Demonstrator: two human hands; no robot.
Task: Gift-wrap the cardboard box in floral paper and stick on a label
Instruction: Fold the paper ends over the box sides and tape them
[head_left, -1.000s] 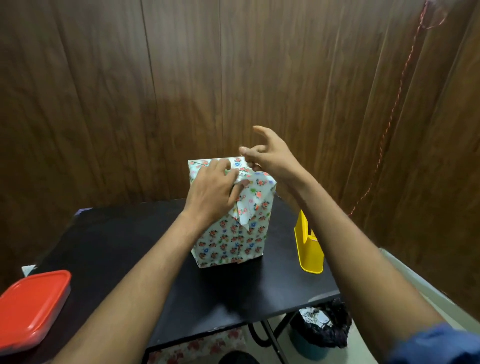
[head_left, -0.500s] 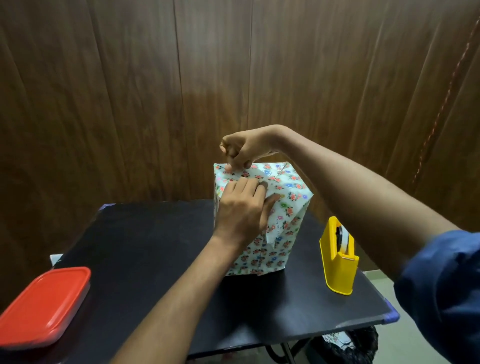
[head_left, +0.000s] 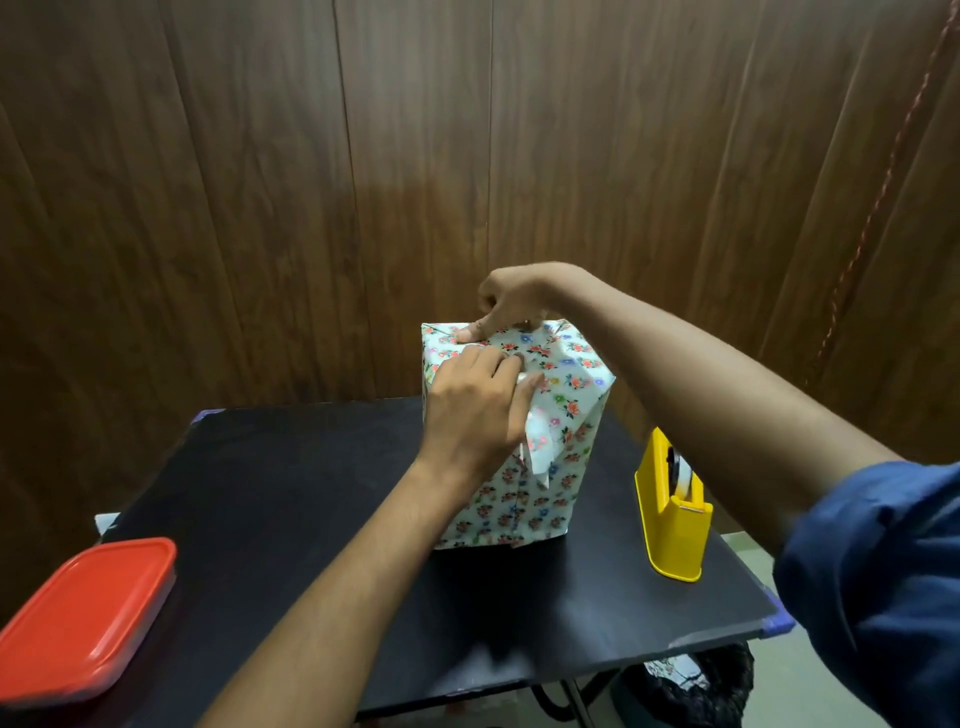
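Note:
A tall box wrapped in white floral paper stands upright on the black table. My left hand lies flat over the near top edge and pins a folded paper flap whose loose point hangs down the front. My right hand reaches over from the right, fingers curled, one fingertip pressing the paper at the far top edge. The cardboard itself is hidden under the paper. No label is in view.
A yellow tape dispenser stands right of the box. A red-lidded container sits at the table's near left corner. A black-lined bin is under the right edge. Wood panelling rises just behind.
My right hand has come down from above the box onto its far top edge. The left hand has slid slightly along the top fold. The view has shifted left.

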